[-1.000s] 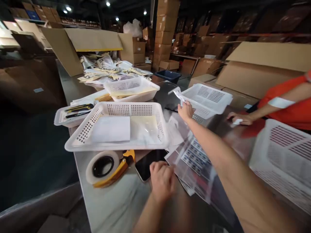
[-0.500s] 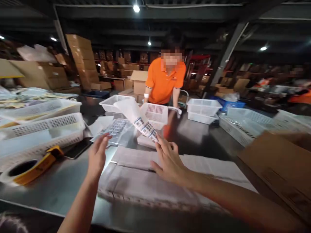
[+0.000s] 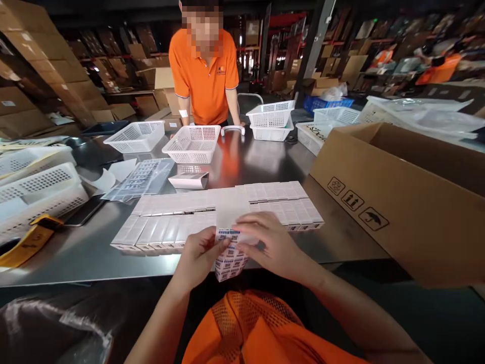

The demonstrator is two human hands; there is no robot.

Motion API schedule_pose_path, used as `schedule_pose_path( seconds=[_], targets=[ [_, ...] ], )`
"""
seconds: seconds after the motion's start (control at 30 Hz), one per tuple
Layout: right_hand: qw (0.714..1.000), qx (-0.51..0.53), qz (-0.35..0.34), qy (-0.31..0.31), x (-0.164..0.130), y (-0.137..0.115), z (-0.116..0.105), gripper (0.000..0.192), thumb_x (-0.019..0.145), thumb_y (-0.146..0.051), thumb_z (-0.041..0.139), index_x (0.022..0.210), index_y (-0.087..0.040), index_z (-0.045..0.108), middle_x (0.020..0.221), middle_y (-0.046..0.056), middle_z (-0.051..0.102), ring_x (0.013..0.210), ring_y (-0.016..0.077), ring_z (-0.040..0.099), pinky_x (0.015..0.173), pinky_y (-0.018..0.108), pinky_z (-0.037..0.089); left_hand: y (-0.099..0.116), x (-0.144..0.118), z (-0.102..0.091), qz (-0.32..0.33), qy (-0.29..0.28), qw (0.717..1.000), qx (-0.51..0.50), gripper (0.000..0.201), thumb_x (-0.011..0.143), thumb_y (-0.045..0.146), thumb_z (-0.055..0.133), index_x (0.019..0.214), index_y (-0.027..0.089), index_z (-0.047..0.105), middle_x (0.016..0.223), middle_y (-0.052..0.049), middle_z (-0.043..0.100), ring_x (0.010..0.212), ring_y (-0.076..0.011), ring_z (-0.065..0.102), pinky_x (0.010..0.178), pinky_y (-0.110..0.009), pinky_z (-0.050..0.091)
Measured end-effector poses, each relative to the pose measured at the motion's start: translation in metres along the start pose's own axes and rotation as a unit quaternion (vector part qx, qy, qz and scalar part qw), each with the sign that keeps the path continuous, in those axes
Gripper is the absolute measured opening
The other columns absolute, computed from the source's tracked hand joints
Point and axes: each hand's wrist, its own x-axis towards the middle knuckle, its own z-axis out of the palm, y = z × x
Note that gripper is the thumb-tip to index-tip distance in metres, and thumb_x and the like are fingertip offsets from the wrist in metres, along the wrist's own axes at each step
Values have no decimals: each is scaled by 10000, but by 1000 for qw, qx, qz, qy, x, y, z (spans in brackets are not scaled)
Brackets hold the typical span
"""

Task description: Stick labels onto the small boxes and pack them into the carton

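Note:
A strip of printed labels (image 3: 232,264) with QR codes hangs at the near edge of the table, its blank white part lying back over the boxes. My left hand (image 3: 199,253) pinches the strip's left edge between thumb and fingers. On the other side, my right hand (image 3: 271,245) has its fingers curled on the strip; the fingertips partly cover it. Two rows of small white boxes (image 3: 162,230) stand side by side just beyond my hands. Farther left lie clear-wrapped label sheets (image 3: 142,178), and a curled white piece (image 3: 188,180) rests behind the boxes.
A large cardboard box (image 3: 379,202) stands open at right. White baskets (image 3: 193,146) line the far side, where a person in an orange shirt (image 3: 204,76) leans on the table. At left are another basket (image 3: 45,194), a yellow tape dispenser (image 3: 36,240) and a dark flat object (image 3: 83,212).
The strip has come down from the air toward my body. My left hand, earlier open and apart from it, now grips its edge. The view has tilted down and turned right.

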Motion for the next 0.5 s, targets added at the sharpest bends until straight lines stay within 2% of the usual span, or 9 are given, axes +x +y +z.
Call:
schedule_pose_path(
  seconds=[0.1, 0.17, 0.2, 0.27, 0.3, 0.37, 0.43, 0.5],
  targets=[
    [980, 181, 86, -21, 3, 4, 22, 262, 891, -292, 644, 1148, -250, 678, 1026, 53, 674, 931, 169, 645, 805, 299, 533, -11, -16, -1, 44, 82, 989, 116, 157, 835, 357, 682, 820, 202, 699, 791, -44, 636, 709, -172, 602, 606, -263, 501],
    [955, 261, 138, -23, 4, 3, 38, 249, 855, -273, 679, 1102, -242, 695, 932, 28, 689, 843, 155, 652, 740, 269, 535, -17, -23, -8, 78, 142, 973, 165, 139, 804, 335, 712, 856, 217, 659, 1017, -91, 639, 926, -233, 633, 714, -308, 537],
    [943, 289, 161, -26, 5, 2, 45, 247, 838, -268, 694, 1083, -240, 702, 892, 20, 695, 811, 154, 654, 711, 261, 533, -20, -26, -13, 88, 160, 968, 173, 200, 781, 323, 736, 929, 229, 640, 1166, -113, 617, 1080, -273, 607, 808, -346, 538],
    [928, 320, 188, -37, 7, 0, 55, 219, 810, -269, 716, 1026, -233, 721, 842, 16, 706, 773, 159, 659, 672, 255, 530, -25, -31, -23, 80, 157, 971, 161, 390, 750, 304, 768, 1096, 254, 594, 1320, -127, 578, 1239, -312, 538, 936, -407, 500],
    [925, 323, 195, -43, 8, -1, 60, 186, 802, -272, 722, 983, -228, 729, 829, 19, 710, 761, 162, 660, 666, 256, 529, -28, -33, -27, 60, 138, 977, 151, 412, 752, 308, 766, 1124, 256, 596, 1285, -122, 614, 1210, -309, 565, 933, -406, 500],
    [927, 315, 202, -41, 8, -1, 68, 98, 810, -279, 714, 887, -220, 724, 795, 24, 709, 723, 160, 654, 642, 254, 521, -36, -34, -35, -4, 99, 987, 127, 267, 780, 339, 737, 1019, 241, 669, 1008, -84, 719, 948, -263, 669, 786, -344, 533],
    [936, 291, 195, -15, 7, 0, 74, 57, 839, -276, 683, 850, -222, 702, 795, 32, 702, 721, 161, 650, 644, 262, 520, -45, -32, -38, -75, 84, 990, 85, 169, 769, 382, 739, 805, 223, 698, 718, -33, 690, 663, -198, 633, 600, -282, 492],
    [955, 246, 163, 16, 4, 3, 79, 46, 869, -256, 648, 871, -235, 689, 861, 48, 697, 799, 178, 653, 704, 295, 528, -53, -27, -36, -128, 83, 988, 29, 218, 716, 407, 779, 707, 212, 683, 593, -4, 623, 546, -158, 550, 514, -252, 427]
  ],
)
